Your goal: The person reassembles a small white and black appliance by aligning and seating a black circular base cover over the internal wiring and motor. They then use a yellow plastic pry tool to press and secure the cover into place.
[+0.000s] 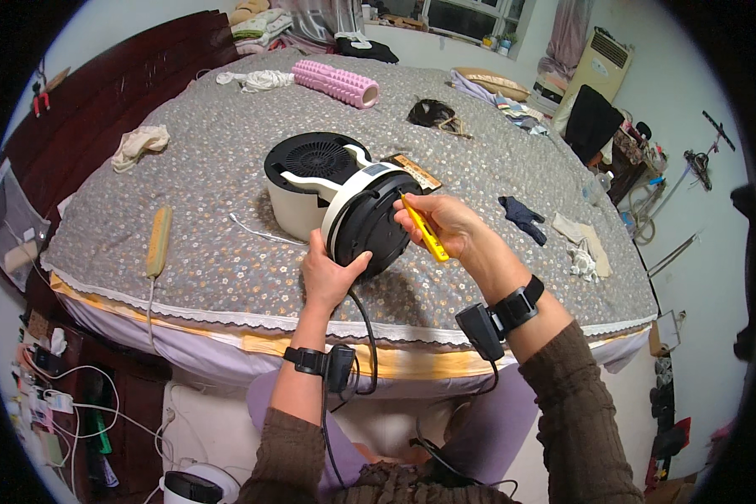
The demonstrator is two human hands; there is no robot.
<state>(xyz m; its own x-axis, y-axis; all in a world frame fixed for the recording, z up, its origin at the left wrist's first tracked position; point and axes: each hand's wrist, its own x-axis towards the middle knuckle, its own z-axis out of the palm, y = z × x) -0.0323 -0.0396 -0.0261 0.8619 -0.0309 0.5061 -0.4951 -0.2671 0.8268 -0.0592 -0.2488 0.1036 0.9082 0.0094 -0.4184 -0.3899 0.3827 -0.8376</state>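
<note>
A white and black fan-like appliance [296, 204] rests on the bed, its black slotted grille facing up. White arms join it to a round base [376, 228] with a white rim, tilted so that its black underside faces me. My left hand [332, 267] grips the lower left edge of this base, thumb on the black underside. In my right hand [443, 220] is a slim yellow screwdriver [427, 231], pinched between the fingers. Its tip reaches the upper right part of the black underside; whether it sits in a screw is too small to tell.
A patterned cover spreads over the bed [227, 286]. A white cable [265, 231] lies left of the appliance, a power strip [159, 241] farther left. Behind are a pink foam roller [336, 83] and a dark hairy bundle [433, 113]. Small clothes [522, 218] lie at right.
</note>
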